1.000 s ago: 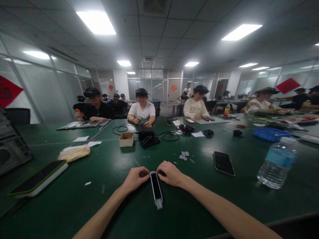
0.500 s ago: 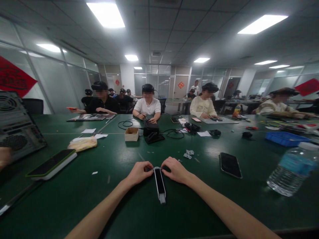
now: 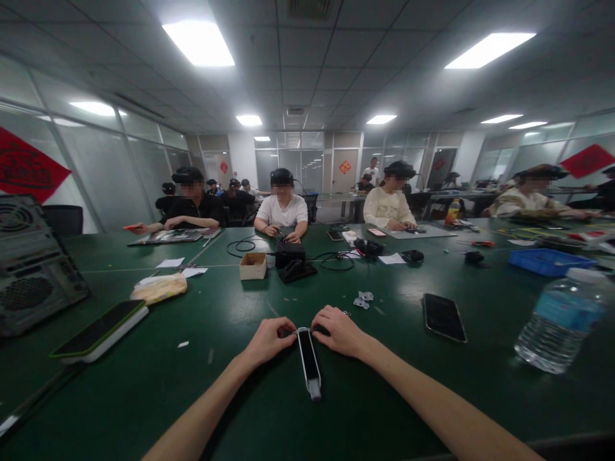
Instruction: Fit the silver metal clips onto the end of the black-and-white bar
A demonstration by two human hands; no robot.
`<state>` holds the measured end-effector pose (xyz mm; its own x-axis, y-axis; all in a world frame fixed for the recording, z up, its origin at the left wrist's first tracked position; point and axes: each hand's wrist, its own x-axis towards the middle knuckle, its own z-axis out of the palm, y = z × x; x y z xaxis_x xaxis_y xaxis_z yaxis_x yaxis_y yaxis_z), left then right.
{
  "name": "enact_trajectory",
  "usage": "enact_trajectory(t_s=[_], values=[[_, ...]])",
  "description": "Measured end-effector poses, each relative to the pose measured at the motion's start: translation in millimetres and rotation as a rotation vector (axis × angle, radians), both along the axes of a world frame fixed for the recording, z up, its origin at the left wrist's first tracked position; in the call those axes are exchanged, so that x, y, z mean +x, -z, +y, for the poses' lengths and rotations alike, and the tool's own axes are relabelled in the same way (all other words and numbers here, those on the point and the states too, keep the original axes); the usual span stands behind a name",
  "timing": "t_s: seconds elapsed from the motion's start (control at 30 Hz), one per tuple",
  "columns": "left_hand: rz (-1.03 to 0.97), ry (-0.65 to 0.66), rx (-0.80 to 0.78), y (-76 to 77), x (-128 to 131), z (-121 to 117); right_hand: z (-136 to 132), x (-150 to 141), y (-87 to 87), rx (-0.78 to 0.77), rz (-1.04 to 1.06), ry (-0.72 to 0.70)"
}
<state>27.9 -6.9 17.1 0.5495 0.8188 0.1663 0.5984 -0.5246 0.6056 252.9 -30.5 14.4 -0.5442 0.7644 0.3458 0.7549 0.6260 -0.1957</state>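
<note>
A slim white-rimmed device (image 3: 309,360) with a long black face and a grey tip, like a scanning pen, lies on the green table, its tip toward me. At its far end, my left hand (image 3: 271,339) has its thumb and fingers pinched together at the left edge. My right hand (image 3: 339,331) pinches the same end from the right, fingers curled over. The exact contact points are hidden under the fingertips. Just beyond my right hand are small silvery pieces (image 3: 364,299). A black smartphone (image 3: 444,317) lies farther right.
Right of the phone stands a water bottle (image 3: 557,323), with a blue tray (image 3: 550,262) behind it. To the left are a green-edged white device (image 3: 100,330), a plastic-wrapped bundle (image 3: 159,288) and a computer case (image 3: 36,269). A small box (image 3: 253,266) sits ahead; people work across the table.
The view has tilted up slightly, so the table scene sits lower. Another person's hand at the far left edge has gone from view. My hands keep nearly the same hold on the device.
</note>
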Motion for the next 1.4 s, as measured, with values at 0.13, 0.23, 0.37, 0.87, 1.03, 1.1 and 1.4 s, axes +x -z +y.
enact_trajectory(t_s=[0.13, 0.23, 0.37, 0.87, 1.03, 1.1, 1.4], values=[[-0.007, 0.003, 0.002, 0.0, 0.9, 0.1, 0.2, -2.0, 1.9, 0.013, -0.006, 0.0], [-0.006, -0.008, 0.002, -1.0, 1.6, -0.1, -0.8, -5.5, 3.0, 0.035, -0.018, -0.002], [0.012, -0.003, 0.004, -2.6, 1.5, -0.1, 2.8, -0.9, -2.1, 0.078, -0.043, -0.018], [0.026, 0.021, 0.004, -2.4, -1.1, 1.1, 38.4, 123.4, -3.7, -0.092, -0.227, 0.65], [0.051, 0.024, -0.004, -3.7, -2.0, 0.4, 43.0, 121.5, 1.3, -0.101, -0.22, 0.618], [0.057, 0.022, -0.004, -3.1, -2.4, 1.1, 44.3, 121.3, 2.1, -0.107, -0.208, 0.598], [0.051, 0.038, 0.007, -1.7, -2.0, 0.9, 46.9, 118.9, 6.1, -0.092, -0.216, 0.577]])
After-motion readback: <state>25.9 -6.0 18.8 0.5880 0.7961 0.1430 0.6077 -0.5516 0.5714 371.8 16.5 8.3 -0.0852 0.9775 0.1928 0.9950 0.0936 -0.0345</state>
